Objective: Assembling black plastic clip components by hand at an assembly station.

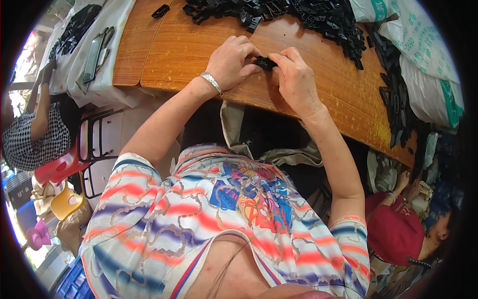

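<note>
Between my two hands, above the front part of the wooden table (184, 55), is a small black plastic part (266, 63). My left hand (234, 62), with a silver bracelet at the wrist, pinches its left end between thumb and fingers. The fingertips of my right hand (296, 79) close on its right end. Its exact kind is too small to make out. Beyond my hands lies a large heap of similar black plastic parts (318, 20), spread along the table's far side.
One loose black part (161, 11) lies at the far left. More black parts (396, 109) line the right edge beside white sacks (423, 55). A person in checks (37, 132) sits at a covered table on the left; another in red (396, 226) works at the right.
</note>
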A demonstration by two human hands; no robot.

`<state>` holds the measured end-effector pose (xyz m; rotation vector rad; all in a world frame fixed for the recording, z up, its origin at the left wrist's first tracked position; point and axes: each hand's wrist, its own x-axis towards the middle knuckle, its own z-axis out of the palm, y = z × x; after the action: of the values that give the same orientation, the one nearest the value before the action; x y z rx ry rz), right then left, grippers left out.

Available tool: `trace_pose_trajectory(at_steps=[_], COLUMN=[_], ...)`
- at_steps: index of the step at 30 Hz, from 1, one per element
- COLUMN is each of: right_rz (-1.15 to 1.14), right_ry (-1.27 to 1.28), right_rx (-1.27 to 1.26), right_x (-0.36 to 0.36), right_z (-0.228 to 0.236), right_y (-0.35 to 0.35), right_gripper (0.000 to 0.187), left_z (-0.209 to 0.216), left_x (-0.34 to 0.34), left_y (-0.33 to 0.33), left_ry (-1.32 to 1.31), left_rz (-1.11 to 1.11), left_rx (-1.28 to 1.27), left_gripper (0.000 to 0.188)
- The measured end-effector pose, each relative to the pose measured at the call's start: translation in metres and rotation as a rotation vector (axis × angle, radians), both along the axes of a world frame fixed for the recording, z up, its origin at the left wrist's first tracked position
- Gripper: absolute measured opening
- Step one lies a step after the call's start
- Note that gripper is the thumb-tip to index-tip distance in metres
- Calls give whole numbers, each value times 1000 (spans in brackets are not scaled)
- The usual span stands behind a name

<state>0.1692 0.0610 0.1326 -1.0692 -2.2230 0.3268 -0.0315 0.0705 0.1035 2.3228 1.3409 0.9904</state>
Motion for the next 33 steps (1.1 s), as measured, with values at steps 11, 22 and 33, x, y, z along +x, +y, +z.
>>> trace_pose_trajectory(at_steps=[11,22,33], right_rz=[-57,54,-189], right_ry=[-330,-181,-170], right_rx=[254,-68,310], right_x=[-1,41,59], right_z=[-15,-16,1], right_y=[-8,-118,57], right_gripper=[36,40,21], left_z=[-1,8,6], left_x=[2,13,14], left_y=[6,44,32], left_ry=[18,43,-55], left_rz=[-39,376,296], left_rx=[-32,138,-132], left_gripper=[27,35,9])
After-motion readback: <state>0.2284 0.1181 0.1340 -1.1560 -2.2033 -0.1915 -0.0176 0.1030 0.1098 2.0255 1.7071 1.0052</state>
